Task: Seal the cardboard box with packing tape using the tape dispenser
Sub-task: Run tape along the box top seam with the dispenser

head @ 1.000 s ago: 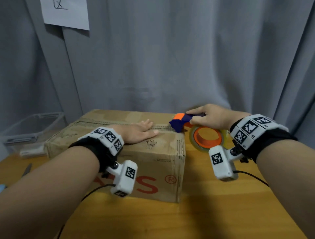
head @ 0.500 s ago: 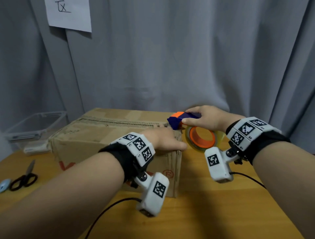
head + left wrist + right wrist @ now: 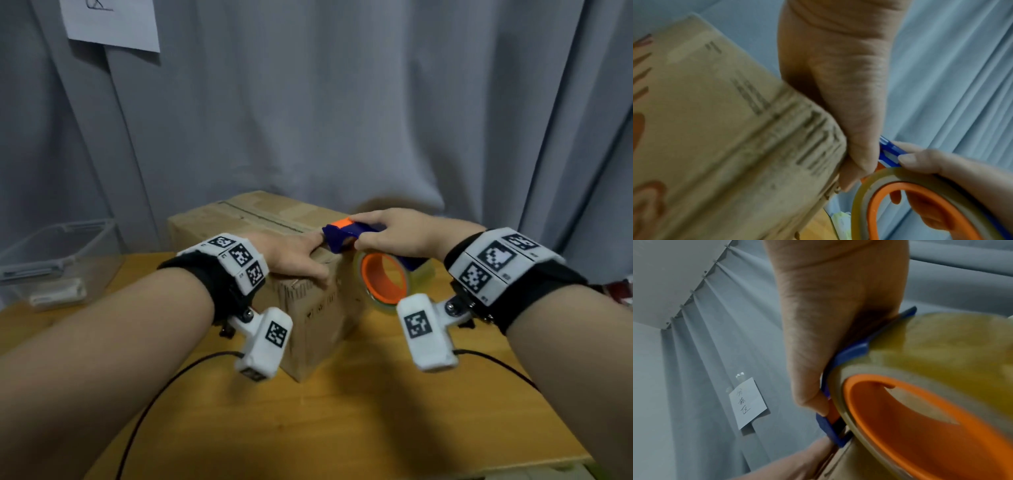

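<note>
A brown cardboard box (image 3: 239,219) stands on the wooden table (image 3: 342,428) with one corner toward me; a seam runs along its closed top. My left hand (image 3: 294,255) rests on the top at the near right end, fingers fairly straight and thumb down the end face. Its index fingertip touches the nose of the blue and orange tape dispenser (image 3: 342,233). My right hand (image 3: 400,233) grips that dispenser from above at the box's top edge. The clear tape roll (image 3: 383,281) with its orange core hangs beside the end face. In the left wrist view the thumb (image 3: 849,97) lies along the box (image 3: 715,129) edge beside the dispenser (image 3: 888,155).
A clear plastic bin (image 3: 51,260) sits at the table's left. Grey curtain (image 3: 342,102) hangs close behind the box, with a paper note (image 3: 113,24) pinned at upper left. Black cables trail from both wrist cameras across the near table.
My left hand has slid right along the box top, from its middle to the end by the dispenser. The box now shows a corner toward me. The right hand still holds the dispenser there.
</note>
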A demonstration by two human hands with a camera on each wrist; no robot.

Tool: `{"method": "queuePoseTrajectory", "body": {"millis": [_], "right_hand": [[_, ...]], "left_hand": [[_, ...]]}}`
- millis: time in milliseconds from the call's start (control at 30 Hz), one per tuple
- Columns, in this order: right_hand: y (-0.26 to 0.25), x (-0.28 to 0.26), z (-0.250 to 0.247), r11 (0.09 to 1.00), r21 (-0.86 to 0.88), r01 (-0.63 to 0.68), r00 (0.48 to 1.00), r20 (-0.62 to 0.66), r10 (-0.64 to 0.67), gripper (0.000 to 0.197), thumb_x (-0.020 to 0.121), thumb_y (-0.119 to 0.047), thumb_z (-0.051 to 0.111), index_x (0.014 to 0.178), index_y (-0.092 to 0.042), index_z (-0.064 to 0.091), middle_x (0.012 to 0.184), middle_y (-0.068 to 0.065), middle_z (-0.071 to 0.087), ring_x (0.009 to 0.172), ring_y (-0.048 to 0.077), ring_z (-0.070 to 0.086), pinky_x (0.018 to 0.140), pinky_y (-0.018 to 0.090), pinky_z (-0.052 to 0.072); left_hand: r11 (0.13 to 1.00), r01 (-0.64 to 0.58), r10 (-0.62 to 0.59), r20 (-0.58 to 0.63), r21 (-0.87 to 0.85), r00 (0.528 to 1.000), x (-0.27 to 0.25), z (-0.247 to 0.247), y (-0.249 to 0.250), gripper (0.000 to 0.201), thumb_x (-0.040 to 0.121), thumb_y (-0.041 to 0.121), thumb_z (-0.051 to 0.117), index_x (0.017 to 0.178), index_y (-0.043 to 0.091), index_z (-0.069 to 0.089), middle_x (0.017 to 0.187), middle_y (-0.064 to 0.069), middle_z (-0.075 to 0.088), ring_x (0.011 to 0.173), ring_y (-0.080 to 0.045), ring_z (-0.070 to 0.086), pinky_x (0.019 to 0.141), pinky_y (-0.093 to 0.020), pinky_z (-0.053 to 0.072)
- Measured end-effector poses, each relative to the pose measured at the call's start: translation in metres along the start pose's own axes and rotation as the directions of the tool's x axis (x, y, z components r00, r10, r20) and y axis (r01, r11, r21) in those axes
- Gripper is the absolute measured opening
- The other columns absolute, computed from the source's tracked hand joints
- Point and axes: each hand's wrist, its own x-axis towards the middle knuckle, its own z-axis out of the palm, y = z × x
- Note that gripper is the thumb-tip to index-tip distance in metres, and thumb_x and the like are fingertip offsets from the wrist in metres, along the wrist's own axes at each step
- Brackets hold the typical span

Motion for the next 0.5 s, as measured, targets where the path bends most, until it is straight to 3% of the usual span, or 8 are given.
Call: {"method": "queuePoseTrajectory", "body": {"millis": [100, 233, 333, 400, 500], "right_hand": [[-0.011, 0.007, 0.0, 0.997, -0.077, -0.027, 1.0, -0.002, 0.027, 0.047, 0.084, -0.042, 0.057, 0.13, -0.03, 0.054, 0.123, 0.0, 0.06, 0.111, 0.02, 0.054, 0.087, 0.026, 0.04], [-0.027, 0.009, -0.004, 0.98, -0.198, -0.015, 1.0, -0.027, 0.01, 0.04, 0.078, -0.044, 0.063, 0.116, -0.031, 0.064, 0.111, 0.0, 0.067, 0.098, 0.021, 0.059, 0.091, 0.036, 0.049], [-0.034, -0.008, -0.026, 0.964, -0.265, 0.018, 0.999, -0.024, -0.025, 0.041, 0.081, -0.044, 0.065, 0.121, -0.035, 0.063, 0.11, -0.003, 0.067, 0.098, 0.019, 0.059, 0.09, 0.035, 0.048], [-0.031, -0.028, -0.036, 0.971, -0.239, 0.0, 1.0, -0.024, -0.006, 0.042, 0.082, -0.043, 0.066, 0.123, -0.035, 0.062, 0.113, -0.004, 0.066, 0.098, 0.016, 0.057, 0.088, 0.031, 0.046], [-0.007, -0.059, -0.026, 0.988, -0.15, -0.045, 0.999, -0.014, 0.043, 0.044, 0.084, -0.04, 0.066, 0.127, -0.039, 0.057, 0.107, -0.011, 0.061, 0.092, 0.009, 0.053, 0.078, 0.02, 0.037]], "left_hand": [[1.0, 0.008, -0.008, -0.041, -0.012, 0.999, 0.008, 0.002, 0.006, 0.092, 0.058, 0.057, 0.064, 0.14, 0.028, 0.034, 0.136, 0.001, 0.044, 0.123, -0.022, 0.043, 0.105, -0.04, 0.035], [0.997, 0.006, -0.009, -0.038, -0.071, 0.999, 0.011, 0.003, 0.006, 0.083, 0.058, 0.05, 0.066, 0.134, 0.027, 0.041, 0.128, 0.0, 0.049, 0.116, -0.02, 0.047, 0.101, -0.037, 0.037], [0.997, -0.009, 0.008, -0.014, -0.081, 1.0, 0.009, 0.001, 0.005, 0.086, 0.063, 0.046, 0.068, 0.139, 0.03, 0.032, 0.128, 0.005, 0.046, 0.117, -0.017, 0.044, 0.101, -0.034, 0.035], [0.997, -0.013, 0.013, -0.006, -0.072, 1.0, 0.011, 0.003, 0.002, 0.101, 0.06, 0.052, 0.067, 0.147, 0.028, 0.021, 0.142, 0.005, 0.038, 0.128, -0.017, 0.038, 0.108, -0.036, 0.03], [1.0, 0.021, -0.021, 0.015, -0.018, 1.0, 0.008, 0.006, 0.002, 0.108, 0.068, 0.054, 0.064, 0.152, 0.023, 0.004, 0.159, 0.002, 0.008, 0.144, -0.018, 0.015, 0.114, -0.033, 0.016]]}}
